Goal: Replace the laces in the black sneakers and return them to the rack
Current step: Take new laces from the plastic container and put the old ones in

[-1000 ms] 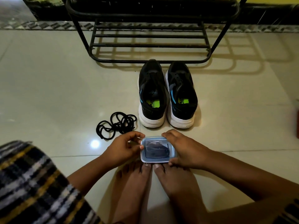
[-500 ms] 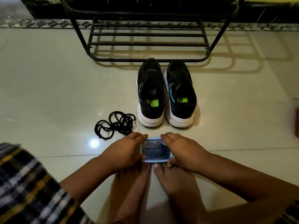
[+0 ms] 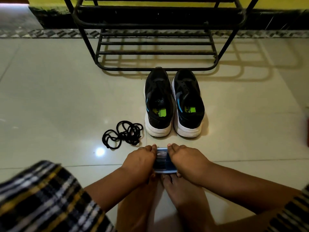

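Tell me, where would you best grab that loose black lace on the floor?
Probably pinch the black lace from above at its dense tangle, on the side nearest the sneakers. It lies flat on the tiles in loose loops, so the bunched strands should lift together; the outer single loop would likely just unravel.

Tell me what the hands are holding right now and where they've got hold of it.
Both hands hold a small clear plastic box with something dark inside. The left hand grips its left side, the right hand its right side, fingers curled over the edges.
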Available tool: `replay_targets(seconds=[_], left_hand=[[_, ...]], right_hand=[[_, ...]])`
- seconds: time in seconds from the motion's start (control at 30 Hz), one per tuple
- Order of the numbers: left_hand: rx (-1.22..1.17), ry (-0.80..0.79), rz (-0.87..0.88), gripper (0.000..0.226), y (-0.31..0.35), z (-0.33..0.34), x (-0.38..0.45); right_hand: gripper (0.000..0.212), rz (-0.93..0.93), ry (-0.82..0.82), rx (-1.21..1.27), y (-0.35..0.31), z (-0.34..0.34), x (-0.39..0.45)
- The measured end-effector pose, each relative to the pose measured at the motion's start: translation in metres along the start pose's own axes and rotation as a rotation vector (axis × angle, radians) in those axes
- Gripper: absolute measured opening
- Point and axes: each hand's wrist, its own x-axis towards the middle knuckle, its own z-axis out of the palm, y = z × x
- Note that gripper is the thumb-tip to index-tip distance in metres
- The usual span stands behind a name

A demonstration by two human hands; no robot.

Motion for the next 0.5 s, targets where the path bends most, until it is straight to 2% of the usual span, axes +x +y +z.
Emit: replay_targets(seconds=[0.17, 0.3, 0.4, 0.43, 0.5], left_hand=[[-0.027, 0.027, 0.023, 0.097, -0.005, 0.003, -0.001], [-0.17, 0.087, 0.041, 0.094, -0.009, 0.009, -0.005], [-0.402, 0.133, 0.062, 0.089, -0.015, 0.017, -0.012], [-0.459, 0.16, 0.082, 0.085, -0.017, 0.018, -0.015], [-0.522, 0.221, 0.136, 0.079, -0.021, 0.016, -0.021]], right_hand=[[0.074, -0.042, -0.047, -0.069, -0.001, -0.011, 0.001], [0.084, -0.06, -0.041, 0.003, 0.009, -0.007, 0.005], [0.09, -0.054, -0.054, 0.283, 0.026, -0.002, 0.005], [0.082, -0.042, -0.037, 0.424, 0.03, -0.001, 0.003], [0.052, -0.009, 0.097, 0.66, 0.034, 0.001, 0.0]])
